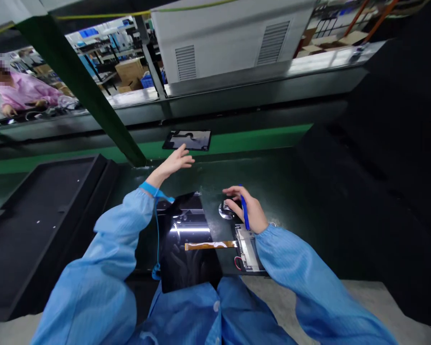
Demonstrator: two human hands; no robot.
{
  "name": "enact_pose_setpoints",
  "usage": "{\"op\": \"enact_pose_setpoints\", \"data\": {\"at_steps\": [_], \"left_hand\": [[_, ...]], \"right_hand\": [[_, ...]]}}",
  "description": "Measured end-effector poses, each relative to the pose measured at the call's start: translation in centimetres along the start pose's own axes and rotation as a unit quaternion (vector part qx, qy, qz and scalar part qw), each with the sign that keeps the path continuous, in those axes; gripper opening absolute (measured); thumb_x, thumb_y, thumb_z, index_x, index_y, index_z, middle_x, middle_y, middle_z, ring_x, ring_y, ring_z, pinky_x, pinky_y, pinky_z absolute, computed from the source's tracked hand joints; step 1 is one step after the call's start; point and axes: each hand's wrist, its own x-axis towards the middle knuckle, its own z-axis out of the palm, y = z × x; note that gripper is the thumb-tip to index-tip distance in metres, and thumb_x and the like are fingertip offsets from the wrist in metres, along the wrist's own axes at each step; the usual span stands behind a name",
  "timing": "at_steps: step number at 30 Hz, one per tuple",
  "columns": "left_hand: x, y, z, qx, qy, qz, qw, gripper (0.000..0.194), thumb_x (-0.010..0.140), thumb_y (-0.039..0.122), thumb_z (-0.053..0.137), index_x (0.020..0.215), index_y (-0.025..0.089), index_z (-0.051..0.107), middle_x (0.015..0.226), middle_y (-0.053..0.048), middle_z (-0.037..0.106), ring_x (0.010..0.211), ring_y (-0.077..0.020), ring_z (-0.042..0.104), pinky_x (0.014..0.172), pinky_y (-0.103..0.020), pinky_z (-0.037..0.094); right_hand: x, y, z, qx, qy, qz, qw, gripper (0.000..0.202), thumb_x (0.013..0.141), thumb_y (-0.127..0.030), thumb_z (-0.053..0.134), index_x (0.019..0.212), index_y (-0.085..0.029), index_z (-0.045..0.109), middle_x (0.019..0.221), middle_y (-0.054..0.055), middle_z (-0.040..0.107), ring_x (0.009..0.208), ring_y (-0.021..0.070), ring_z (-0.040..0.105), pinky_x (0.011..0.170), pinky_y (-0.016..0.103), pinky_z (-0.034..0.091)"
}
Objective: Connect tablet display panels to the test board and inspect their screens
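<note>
My left hand [174, 162] is raised with its fingers apart and nothing in it, a blue strap around the wrist. It is just in front of a flat dark-framed panel [191, 140]. My right hand [248, 209] has a blue pen-like tool [244, 213] between thumb and fingers, above a small round metallic object [226, 210]. A glossy black screen panel [188, 258] lies at the table's front edge, near my lap. An orange flat cable [211, 245] runs across it to an opened device [249, 249], partly hidden under my right sleeve.
Black foam trays [39, 211] are stacked at the left. A green post [82, 86] rises beyond them. Behind a metal ledge [237, 84] runs across the view. At the far left another person [28, 91] in pink sits at a bench.
</note>
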Motion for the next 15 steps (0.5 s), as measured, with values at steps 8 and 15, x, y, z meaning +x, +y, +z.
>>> {"op": "enact_pose_setpoints", "data": {"at_steps": [8,15], "left_hand": [[-23.1,-8.7,-3.0,0.601,-0.287,0.11,0.738,0.068,0.091,0.032,0.063,0.149,0.002,0.045,0.159,-0.031,0.035,0.15,-0.0405,0.033,0.116,-0.052,0.041],[-26.6,-17.8,2.0,0.668,0.017,0.214,0.713,0.085,0.085,0.003,0.048,0.16,-0.002,0.009,0.159,-0.037,0.029,0.153,-0.0394,0.007,0.12,-0.067,0.03]], "right_hand": [[-5.1,-3.8,0.9,-0.184,-0.192,-0.142,0.954,0.011,0.093,-0.033,0.066,0.093,-0.023,0.062,0.078,0.001,0.069,0.061,0.0161,0.062,0.058,0.027,0.042],[-6.5,-3.6,1.5,-0.098,-0.272,-0.035,0.957,0.017,0.089,-0.021,0.063,0.105,-0.023,0.057,0.083,-0.001,0.067,0.063,0.0138,0.062,0.06,0.025,0.043]]}}
